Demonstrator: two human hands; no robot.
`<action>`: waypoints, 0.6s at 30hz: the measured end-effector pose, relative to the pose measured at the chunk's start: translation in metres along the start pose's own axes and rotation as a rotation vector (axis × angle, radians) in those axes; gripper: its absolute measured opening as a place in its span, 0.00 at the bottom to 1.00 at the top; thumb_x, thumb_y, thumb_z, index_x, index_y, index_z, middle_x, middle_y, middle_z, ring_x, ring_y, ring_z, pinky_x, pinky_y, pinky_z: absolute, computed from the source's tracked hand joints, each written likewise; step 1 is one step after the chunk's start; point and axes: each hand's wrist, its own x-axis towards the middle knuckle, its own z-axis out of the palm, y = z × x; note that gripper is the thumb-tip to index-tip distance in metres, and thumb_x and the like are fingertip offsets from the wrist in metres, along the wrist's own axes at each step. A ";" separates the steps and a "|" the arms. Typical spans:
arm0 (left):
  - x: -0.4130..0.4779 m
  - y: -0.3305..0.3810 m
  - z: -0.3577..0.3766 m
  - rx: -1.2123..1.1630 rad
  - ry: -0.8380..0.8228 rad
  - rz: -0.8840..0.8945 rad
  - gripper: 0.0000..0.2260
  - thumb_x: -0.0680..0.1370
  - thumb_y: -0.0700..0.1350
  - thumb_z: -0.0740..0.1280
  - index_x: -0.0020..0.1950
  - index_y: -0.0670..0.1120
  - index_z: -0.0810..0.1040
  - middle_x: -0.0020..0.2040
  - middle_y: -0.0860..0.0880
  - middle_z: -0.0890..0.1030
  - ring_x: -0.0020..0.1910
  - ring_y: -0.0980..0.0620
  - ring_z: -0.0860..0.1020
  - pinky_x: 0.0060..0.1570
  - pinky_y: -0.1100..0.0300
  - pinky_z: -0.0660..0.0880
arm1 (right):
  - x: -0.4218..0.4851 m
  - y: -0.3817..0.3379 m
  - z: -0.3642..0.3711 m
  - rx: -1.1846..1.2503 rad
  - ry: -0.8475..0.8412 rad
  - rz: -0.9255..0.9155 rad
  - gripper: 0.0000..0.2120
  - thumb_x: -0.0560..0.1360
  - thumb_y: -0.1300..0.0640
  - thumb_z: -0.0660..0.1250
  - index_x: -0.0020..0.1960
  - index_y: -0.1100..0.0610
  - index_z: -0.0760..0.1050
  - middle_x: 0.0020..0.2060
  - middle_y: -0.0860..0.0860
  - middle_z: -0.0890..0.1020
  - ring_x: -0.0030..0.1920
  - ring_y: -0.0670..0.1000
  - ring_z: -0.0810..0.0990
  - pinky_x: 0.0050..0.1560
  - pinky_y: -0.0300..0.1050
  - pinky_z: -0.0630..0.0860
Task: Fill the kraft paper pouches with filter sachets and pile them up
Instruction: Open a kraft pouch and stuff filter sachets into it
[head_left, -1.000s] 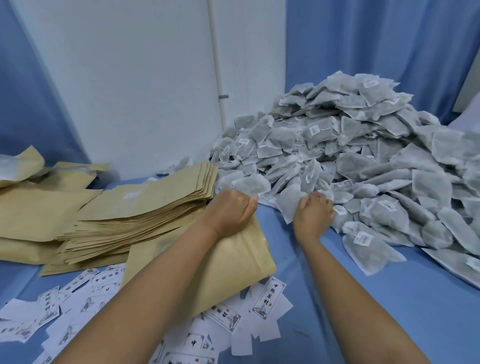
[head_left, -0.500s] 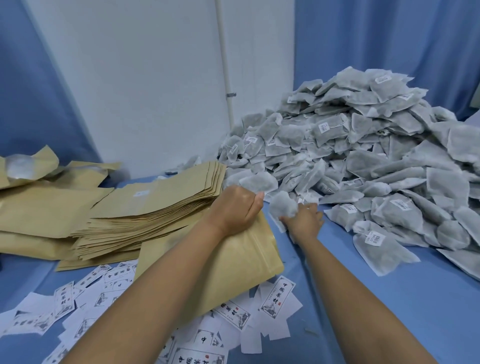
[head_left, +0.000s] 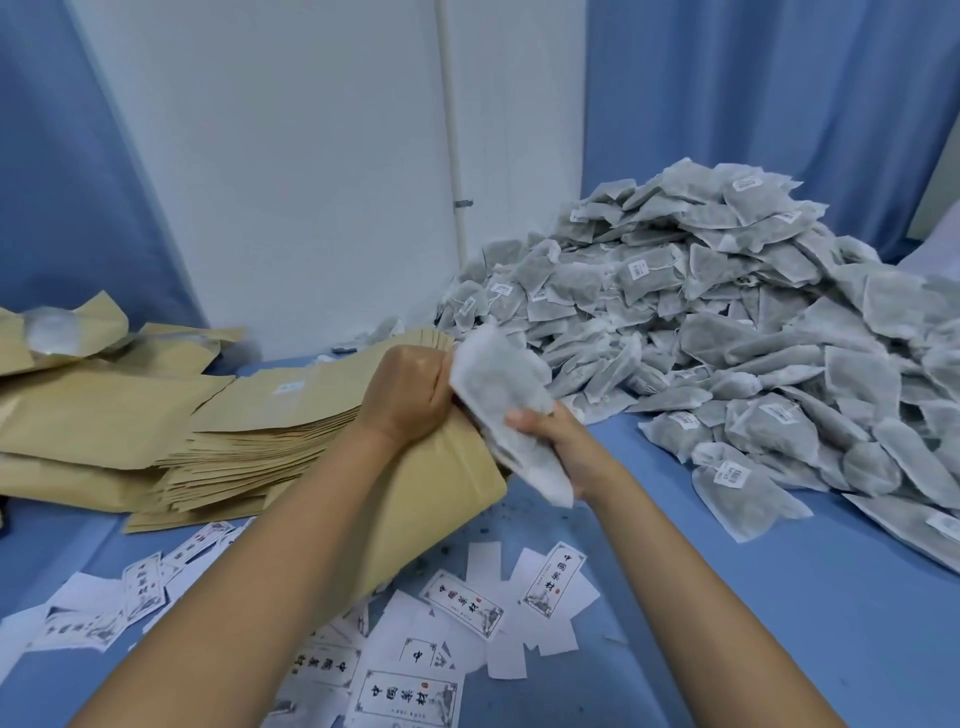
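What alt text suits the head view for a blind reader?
The left hand grips the top of a kraft paper pouch while the right hand holds a filter sachet against it. A large sachet heap lies on the right, stacked flat pouches on the left.

One head-worn wide-angle camera is aimed forward and down at the blue table (head_left: 727, 597); the left hand (head_left: 408, 397) and right hand (head_left: 563, 447) are framed close.
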 end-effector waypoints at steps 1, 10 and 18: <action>-0.002 -0.004 -0.006 0.015 0.007 -0.035 0.23 0.77 0.44 0.52 0.24 0.35 0.68 0.22 0.37 0.71 0.20 0.43 0.69 0.27 0.52 0.59 | 0.000 -0.002 0.007 -0.128 -0.071 0.071 0.11 0.72 0.65 0.67 0.54 0.60 0.74 0.39 0.51 0.85 0.38 0.48 0.84 0.39 0.41 0.80; -0.012 0.006 -0.051 -0.070 0.070 0.051 0.22 0.78 0.41 0.52 0.27 0.36 0.72 0.24 0.40 0.72 0.24 0.45 0.70 0.29 0.55 0.63 | 0.035 0.004 0.101 -1.250 -0.029 0.063 0.16 0.82 0.62 0.57 0.69 0.65 0.67 0.55 0.58 0.77 0.56 0.56 0.76 0.53 0.41 0.71; -0.033 -0.029 -0.128 0.138 0.017 0.029 0.22 0.79 0.43 0.52 0.26 0.37 0.68 0.23 0.40 0.69 0.22 0.44 0.68 0.28 0.54 0.61 | 0.049 -0.019 0.154 -1.008 -0.467 0.309 0.12 0.78 0.69 0.62 0.61 0.65 0.73 0.58 0.65 0.79 0.55 0.57 0.80 0.48 0.34 0.76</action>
